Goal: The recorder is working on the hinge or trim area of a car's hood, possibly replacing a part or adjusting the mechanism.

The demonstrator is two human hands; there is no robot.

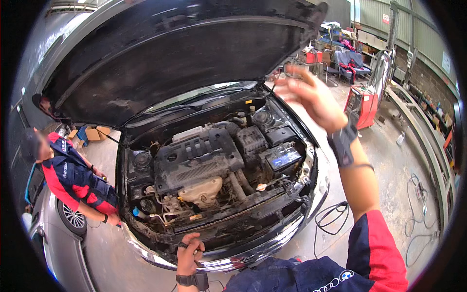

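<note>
My left hand (188, 254) is low at the car's front edge, its fingers curled together. Whatever lies in them, if anything, is hidden or too small to name. Raised at the right is my right hand (311, 97), slightly blurred, fingers apart and nothing in them. It shows in front of the floor, beside the lifted hood (170, 58). Below the hood lies the dusty engine cover (199, 158) in the open engine bay. The battery (282, 159) sits at the bay's right, next to the black air filter box (251, 140). Dark straps circle both my wrists.
Another person (73, 170) in dark blue and red stands at the car's left side. Behind them is a grey car (58, 238). Black cable (331, 216) lies on the floor at right, near a red machine (361, 104) and long metal rails (423, 131).
</note>
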